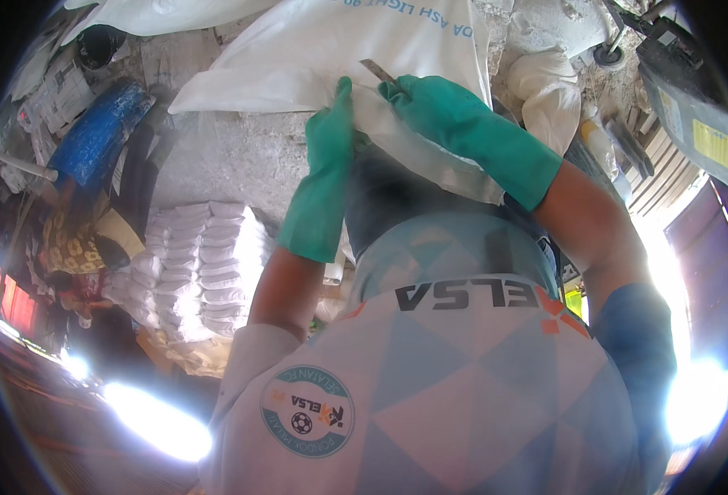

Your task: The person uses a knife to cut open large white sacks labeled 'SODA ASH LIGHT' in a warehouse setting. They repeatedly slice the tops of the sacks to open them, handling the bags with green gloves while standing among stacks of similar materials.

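Note:
A large white sack (298, 51) with blue print lies in front of me at the top of the view. My left hand (331, 130), in a green rubber glove, is closed on the sack's near edge with the thumb pointing up. My right hand (430, 103), gloved the same way, is closed around a narrow, worn metal blade (376, 71) that sticks out to the left over the sack. A pale flap of the sack (430, 157) hangs toward my body beneath the right hand. Any handle on the blade is hidden by the glove.
Stacked white sacks (203, 256) stand at the left. A blue barrel-like object (104, 128) is at the far left, beside a person in patterned clothes (75, 235). On the right are a crumpled white sack (545, 91) and a grey machine with a yellow label (694, 124).

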The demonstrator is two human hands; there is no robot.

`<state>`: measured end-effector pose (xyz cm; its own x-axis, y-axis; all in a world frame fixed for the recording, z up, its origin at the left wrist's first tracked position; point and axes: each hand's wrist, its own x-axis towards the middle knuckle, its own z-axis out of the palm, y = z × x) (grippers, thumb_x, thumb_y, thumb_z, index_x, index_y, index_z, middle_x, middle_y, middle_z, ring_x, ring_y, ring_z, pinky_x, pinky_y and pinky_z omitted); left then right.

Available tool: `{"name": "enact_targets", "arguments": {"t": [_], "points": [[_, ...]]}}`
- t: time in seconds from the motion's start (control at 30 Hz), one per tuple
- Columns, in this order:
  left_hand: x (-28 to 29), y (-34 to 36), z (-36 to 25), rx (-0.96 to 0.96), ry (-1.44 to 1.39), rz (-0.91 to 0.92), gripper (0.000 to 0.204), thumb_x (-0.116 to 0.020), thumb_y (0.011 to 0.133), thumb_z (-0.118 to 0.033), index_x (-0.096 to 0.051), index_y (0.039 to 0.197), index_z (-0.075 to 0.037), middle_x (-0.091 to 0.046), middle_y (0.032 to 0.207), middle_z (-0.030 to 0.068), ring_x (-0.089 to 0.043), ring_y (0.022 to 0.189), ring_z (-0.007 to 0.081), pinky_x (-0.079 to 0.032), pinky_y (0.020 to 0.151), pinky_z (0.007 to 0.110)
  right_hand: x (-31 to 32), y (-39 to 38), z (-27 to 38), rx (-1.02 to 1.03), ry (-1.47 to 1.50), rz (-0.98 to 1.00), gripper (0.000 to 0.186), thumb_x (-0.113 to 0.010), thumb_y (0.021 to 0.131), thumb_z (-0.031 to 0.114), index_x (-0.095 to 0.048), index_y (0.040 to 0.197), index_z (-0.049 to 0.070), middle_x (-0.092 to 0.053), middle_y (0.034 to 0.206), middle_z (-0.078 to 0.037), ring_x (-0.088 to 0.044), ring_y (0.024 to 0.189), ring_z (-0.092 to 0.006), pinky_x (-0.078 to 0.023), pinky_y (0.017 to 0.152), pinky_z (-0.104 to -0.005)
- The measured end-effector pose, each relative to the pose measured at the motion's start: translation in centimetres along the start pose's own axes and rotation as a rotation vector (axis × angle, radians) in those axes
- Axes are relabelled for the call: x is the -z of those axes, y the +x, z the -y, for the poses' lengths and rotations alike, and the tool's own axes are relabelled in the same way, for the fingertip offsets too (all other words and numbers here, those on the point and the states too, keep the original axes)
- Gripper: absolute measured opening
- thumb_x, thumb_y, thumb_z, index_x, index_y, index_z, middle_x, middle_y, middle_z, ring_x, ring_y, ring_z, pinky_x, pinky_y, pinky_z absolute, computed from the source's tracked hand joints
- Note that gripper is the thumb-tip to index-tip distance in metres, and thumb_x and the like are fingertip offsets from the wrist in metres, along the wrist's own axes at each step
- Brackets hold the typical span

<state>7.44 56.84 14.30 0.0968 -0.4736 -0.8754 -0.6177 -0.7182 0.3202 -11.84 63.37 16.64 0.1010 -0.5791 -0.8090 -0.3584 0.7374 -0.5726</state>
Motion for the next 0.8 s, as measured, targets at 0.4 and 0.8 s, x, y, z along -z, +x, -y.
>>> {"name": "enact_targets", "arguments": {"t": [0.4, 0.8], "points": [[-0.3, -2.1, -0.1, 0.026, -0.016, -0.018, 0.079, -0.057, 0.088, -0.071, -0.061, 0.08, 0.008, -0.062, 0.058, 0.0174, -0.058, 0.048, 0.0214, -0.048, 0.048, 0.032, -0.3, 3.6, -1.0, 0.164, -0.264, 0.2, 0.044, -0.042, 0.104, 0.042, -0.066, 0.124, 0.01, -0.07, 0.115, -0.015, -0.066, 0.103, -0.0332, -0.049, 0.095, -0.0413], [-0.7, -2.1, -1.2, 0.067, -0.082, -0.067, 0.064, -0.066, 0.089, -0.061, -0.064, 0.083, 0.003, -0.058, 0.061, 0.0096, -0.053, 0.049, 0.0166, -0.041, 0.048, 0.029, -1.6, 4.0, -1.0, 0.187, -0.326, 0.247, 0.047, -0.038, 0.105, 0.041, -0.067, 0.119, 0.006, -0.07, 0.11, -0.019, -0.065, 0.102, -0.0369, -0.048, 0.093, -0.0433]]}}
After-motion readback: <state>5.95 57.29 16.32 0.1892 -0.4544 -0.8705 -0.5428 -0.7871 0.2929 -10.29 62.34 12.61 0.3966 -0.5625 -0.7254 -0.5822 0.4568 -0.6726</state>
